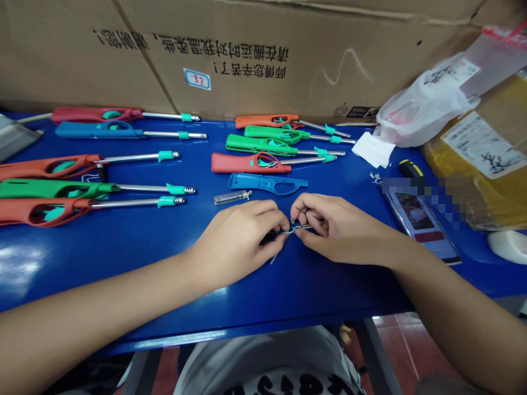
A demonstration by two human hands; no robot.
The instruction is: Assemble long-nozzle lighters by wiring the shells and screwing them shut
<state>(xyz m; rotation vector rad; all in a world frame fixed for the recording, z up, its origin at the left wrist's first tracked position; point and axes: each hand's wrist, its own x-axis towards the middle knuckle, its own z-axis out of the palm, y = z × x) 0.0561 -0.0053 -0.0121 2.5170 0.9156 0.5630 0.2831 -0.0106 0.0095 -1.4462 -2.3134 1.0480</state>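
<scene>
Left hand [242,236]: back upward, fingers curled, thumb and fingertips pinching a thin small part [305,226]; forearm slants in from the left.
Right hand [337,227]: wrist bent, fingers curled, thumb and fingertips pinching the same part from the other side.
Cardboard box [247,22]: behind everything, with upside-down print 请在搬运时对我温柔些,谢谢您! and 师傅您辛苦了!; beside the print, a blue-edged sticker [197,79] bears red handwritten digits, apparently 33.
Desk [123,247]: glossy blue, beneath both hands.
Taped parcel [486,197]: at right, its white label [486,142] scrawled in black, illegible here.
Plastic bag [420,104]: beside the parcel, a printed label inside too small to read.
Left-side lighters [49,167]: five, red, orange, blue and green, nozzles pointing right.
Right-side lighters [247,144]: four, beyond the hands.
Blue shell [255,182]: flat, just beyond the left hand.
Phone [424,219]: screen lit, text unreadable.
Clear cartridge [230,197]: near the left knuckles.
Small part: between both hands' fingertips, near the desk's surface, mostly hidden.
</scene>
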